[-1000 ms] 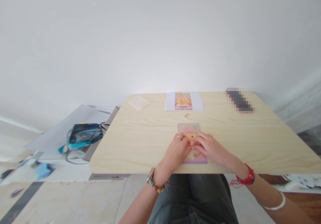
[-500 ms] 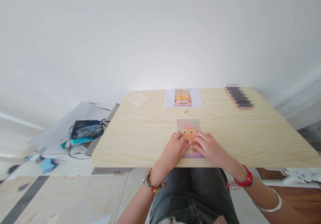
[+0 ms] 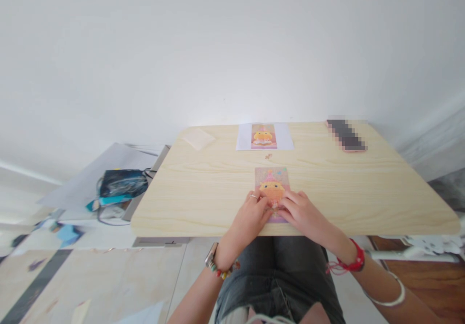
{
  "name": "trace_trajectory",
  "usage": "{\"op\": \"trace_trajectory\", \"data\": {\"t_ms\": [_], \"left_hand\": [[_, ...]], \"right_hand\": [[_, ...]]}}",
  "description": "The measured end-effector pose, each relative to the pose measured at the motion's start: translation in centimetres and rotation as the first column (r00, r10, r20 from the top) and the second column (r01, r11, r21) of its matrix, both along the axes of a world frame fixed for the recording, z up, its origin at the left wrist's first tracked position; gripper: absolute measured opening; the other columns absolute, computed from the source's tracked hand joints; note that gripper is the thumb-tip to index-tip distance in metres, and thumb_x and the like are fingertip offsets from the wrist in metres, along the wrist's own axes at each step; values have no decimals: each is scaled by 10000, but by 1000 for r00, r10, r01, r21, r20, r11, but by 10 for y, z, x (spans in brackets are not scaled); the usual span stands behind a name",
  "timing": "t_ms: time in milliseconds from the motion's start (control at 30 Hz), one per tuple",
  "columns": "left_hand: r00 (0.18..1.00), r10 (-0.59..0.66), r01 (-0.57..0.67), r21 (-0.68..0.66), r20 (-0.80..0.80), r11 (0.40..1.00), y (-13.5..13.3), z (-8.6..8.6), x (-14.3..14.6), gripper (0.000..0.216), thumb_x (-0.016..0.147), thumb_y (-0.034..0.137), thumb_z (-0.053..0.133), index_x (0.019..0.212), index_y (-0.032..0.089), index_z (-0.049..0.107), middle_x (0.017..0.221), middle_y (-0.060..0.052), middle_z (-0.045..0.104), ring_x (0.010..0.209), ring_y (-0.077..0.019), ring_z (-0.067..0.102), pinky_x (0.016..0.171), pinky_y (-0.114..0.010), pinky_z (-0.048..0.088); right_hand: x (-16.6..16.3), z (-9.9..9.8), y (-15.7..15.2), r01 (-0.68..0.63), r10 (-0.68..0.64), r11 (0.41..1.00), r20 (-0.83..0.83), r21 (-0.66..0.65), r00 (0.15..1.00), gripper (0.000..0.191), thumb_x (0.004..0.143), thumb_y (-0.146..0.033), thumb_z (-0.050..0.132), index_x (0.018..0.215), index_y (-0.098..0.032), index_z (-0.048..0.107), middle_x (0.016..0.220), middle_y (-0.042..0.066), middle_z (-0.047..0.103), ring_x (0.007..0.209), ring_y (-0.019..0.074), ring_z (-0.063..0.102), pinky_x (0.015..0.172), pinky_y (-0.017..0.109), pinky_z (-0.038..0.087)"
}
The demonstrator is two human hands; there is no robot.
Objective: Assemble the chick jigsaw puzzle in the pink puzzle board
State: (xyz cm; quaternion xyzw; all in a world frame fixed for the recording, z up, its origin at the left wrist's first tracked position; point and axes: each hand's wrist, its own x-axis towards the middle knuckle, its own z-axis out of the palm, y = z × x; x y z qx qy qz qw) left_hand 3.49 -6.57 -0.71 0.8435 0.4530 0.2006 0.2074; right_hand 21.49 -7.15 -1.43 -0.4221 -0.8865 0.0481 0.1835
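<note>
A small pink jigsaw picture point(image 3: 271, 180) with a yellow cartoon figure lies on the pale wooden table point(image 3: 203, 188) near its front edge. My left hand point(image 3: 250, 215), a ring on one finger, and my right hand point(image 3: 301, 212) rest on the picture's lower half. Their fingertips are bunched together and meet at its lower middle. What lies under the fingertips is hidden. A loose brown puzzle piece point(image 3: 268, 156) sits just beyond the picture. A white sheet point(image 3: 264, 136) printed with the same figure lies at the table's far edge.
A pixelated dark phone-shaped thing point(image 3: 346, 135) lies at the far right of the table. A small pale packet point(image 3: 198, 138) lies at the far left. Left of the table, a lower white surface holds a dark bag point(image 3: 121, 183) and cables. The white wall stands behind.
The view has shifted a little, so the table sits higher in the picture. Both hands stay on the lower half of the jigsaw picture, fingertips working close together.
</note>
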Motion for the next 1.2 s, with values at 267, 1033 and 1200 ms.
{"op": "trace_trajectory", "data": {"t_ms": [267, 1033, 1200], "left_hand": [[1000, -8, 8, -3, 10, 1000, -5, 2, 1, 71, 753, 147, 521, 816, 174, 539, 939, -61, 494, 909, -186, 463, 828, -365, 427], [997, 62, -62, 8, 39, 998, -11, 1, 1, 83, 755, 154, 509, 821, 175, 555, 917, -64, 493, 893, -187, 464, 817, -358, 431], [994, 93, -95, 31, 49, 995, -15, -2, 1, 95, 754, 139, 502, 816, 184, 559, 903, -56, 486, 873, -183, 465, 800, -359, 437]], "right_hand": [[0, 4, -6, 17, -22, 998, -80, -60, 997, 73, 810, -187, 506, 787, -174, 574, 808, 47, 579, 796, 165, 531, 729, 324, 375], [-6, 5, -15, 102, -107, 994, -110, -42, 988, 112, 816, -190, 509, 809, -196, 621, 795, 42, 596, 790, 160, 542, 740, 320, 366], [-6, 5, -17, 102, -104, 994, -105, -29, 989, 120, 817, -180, 503, 820, -200, 621, 790, 40, 592, 782, 158, 536, 732, 316, 363]]}}
